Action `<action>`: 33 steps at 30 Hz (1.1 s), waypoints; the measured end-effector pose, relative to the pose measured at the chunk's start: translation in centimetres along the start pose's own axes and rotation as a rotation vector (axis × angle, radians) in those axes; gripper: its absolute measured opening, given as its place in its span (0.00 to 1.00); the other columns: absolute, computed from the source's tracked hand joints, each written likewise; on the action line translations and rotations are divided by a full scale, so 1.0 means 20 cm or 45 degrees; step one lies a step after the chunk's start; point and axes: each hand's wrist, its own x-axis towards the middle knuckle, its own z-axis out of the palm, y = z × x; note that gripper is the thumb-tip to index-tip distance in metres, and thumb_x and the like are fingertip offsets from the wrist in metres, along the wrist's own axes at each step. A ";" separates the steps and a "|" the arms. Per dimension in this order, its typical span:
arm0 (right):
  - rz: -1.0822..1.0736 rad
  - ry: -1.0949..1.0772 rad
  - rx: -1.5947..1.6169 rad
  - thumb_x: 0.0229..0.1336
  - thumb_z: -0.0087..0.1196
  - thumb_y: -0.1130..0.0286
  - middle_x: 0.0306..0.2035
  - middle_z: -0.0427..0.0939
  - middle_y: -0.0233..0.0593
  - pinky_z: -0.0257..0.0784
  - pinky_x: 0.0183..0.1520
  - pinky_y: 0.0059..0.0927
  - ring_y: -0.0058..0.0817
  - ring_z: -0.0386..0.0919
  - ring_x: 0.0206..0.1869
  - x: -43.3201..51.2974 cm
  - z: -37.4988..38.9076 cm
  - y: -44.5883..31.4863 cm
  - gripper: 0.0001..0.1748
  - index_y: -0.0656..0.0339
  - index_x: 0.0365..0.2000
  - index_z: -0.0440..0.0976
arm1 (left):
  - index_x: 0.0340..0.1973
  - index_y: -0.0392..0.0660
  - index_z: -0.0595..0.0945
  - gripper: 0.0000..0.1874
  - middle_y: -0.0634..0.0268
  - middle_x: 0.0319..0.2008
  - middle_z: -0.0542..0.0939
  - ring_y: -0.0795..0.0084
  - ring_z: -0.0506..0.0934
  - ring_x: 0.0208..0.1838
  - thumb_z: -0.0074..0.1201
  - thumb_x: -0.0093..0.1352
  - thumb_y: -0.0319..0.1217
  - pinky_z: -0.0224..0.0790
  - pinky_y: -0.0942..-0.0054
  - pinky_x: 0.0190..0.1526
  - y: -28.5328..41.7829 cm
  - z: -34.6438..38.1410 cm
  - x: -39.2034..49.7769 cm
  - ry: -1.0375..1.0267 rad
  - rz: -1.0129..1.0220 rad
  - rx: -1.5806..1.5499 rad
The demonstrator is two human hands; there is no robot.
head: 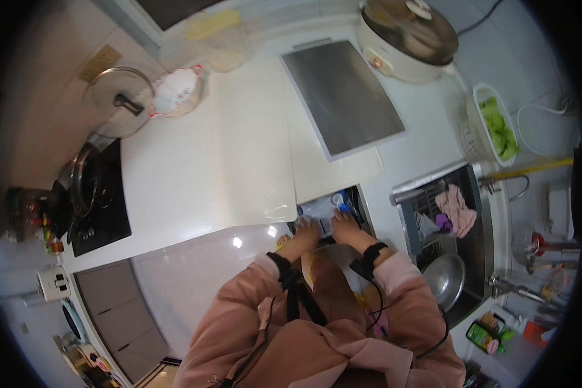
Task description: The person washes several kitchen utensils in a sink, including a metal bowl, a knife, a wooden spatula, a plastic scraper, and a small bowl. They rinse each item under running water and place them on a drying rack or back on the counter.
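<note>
Below the counter's front edge, an open drawer [363, 213] holds clear plastic packaging [320, 211] and a blue-and-white item [340, 200]. My left hand [306, 234] touches the near left part of the plastic, its fingers pointing away from me. On the right side of the same plastic rests my right hand [344, 228], close to the blue-and-white item. Whether either hand grips the plastic cannot be made out. Both wrists wear black straps, and a thin cable hangs from the right one.
A grey flat panel [344, 97] lies on the white counter [174, 179] beyond the drawer. Rightward are an electric pot [407, 43], a basket of green leaves [497, 123] and a sink with a metal bowl [444, 281]. A black cooktop [102, 213] with a pan is at left.
</note>
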 end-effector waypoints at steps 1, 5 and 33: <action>-0.051 0.002 0.002 0.46 0.52 0.64 0.60 0.59 0.55 0.57 0.61 0.49 0.51 0.61 0.60 -0.03 -0.04 0.00 0.24 0.66 0.45 0.69 | 0.52 0.30 0.66 0.29 0.36 0.51 0.68 0.30 0.69 0.52 0.54 0.61 0.35 0.68 0.49 0.48 -0.01 -0.07 -0.08 0.029 0.045 -0.275; -0.240 -0.105 0.262 0.52 0.50 0.63 0.51 0.70 0.57 0.67 0.54 0.39 0.48 0.71 0.51 -0.08 -0.31 0.01 0.25 0.67 0.49 0.68 | 0.55 0.36 0.68 0.26 0.43 0.48 0.74 0.48 0.75 0.50 0.50 0.66 0.40 0.67 0.59 0.51 -0.06 -0.42 -0.40 -0.123 0.155 -0.586; -0.146 0.940 -0.284 0.29 0.71 0.59 0.63 0.51 0.60 0.54 0.65 0.41 0.52 0.52 0.65 1.68 -2.70 -0.60 0.60 0.66 0.62 0.48 | 0.56 0.39 0.69 0.20 0.54 0.50 0.75 0.63 0.78 0.46 0.49 0.69 0.31 0.71 0.69 0.47 -1.73 -1.74 -0.68 0.817 -0.083 -0.960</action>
